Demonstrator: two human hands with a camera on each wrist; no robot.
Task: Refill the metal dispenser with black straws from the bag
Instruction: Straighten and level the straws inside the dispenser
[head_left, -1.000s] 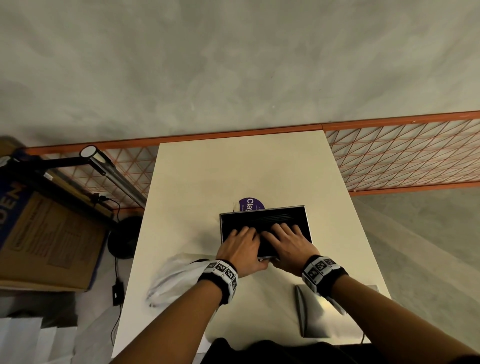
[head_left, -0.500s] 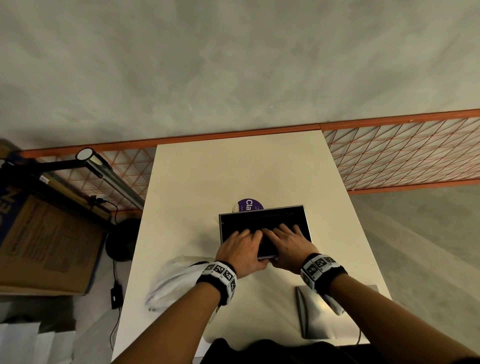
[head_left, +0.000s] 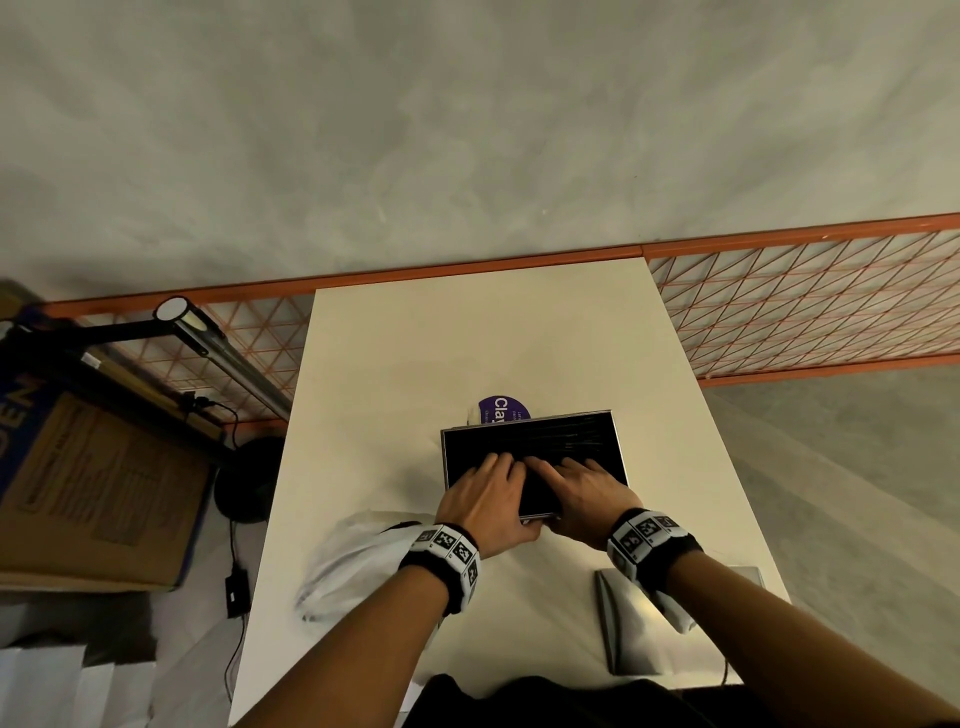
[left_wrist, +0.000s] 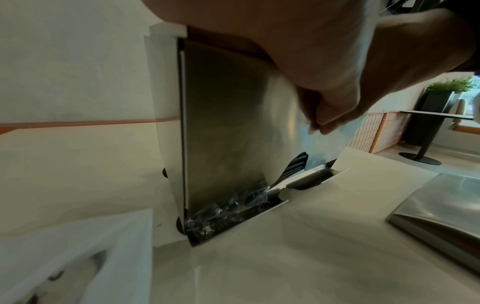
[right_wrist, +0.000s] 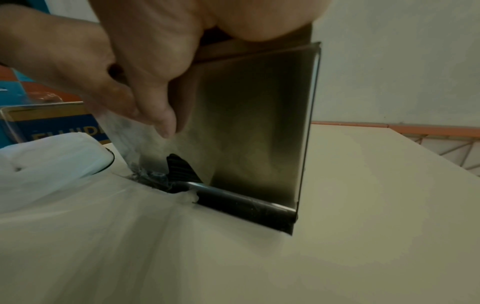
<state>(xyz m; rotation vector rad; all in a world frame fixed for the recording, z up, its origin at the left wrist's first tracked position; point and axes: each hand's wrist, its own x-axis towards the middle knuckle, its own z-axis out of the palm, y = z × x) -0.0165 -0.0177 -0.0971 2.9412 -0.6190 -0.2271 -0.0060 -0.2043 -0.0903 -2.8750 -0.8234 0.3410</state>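
Both hands are in the open top of the metal dispenser (head_left: 535, 457) mid-desk, left hand (head_left: 485, 499) and right hand (head_left: 582, 499) with fingers spread flat, pressing the black straws (head_left: 561, 439) down: settling, I'd say, with the lid (head_left: 654, 623) at the near right edge next.

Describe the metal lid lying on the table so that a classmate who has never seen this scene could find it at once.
Start at the long pale table and come to its near right corner, beside the person's right forearm. There lies the metal lid, a flat, shiny, silver sheet with a bent edge. Unlike the open metal dispenser full of black straws, it holds nothing and no hand touches it.
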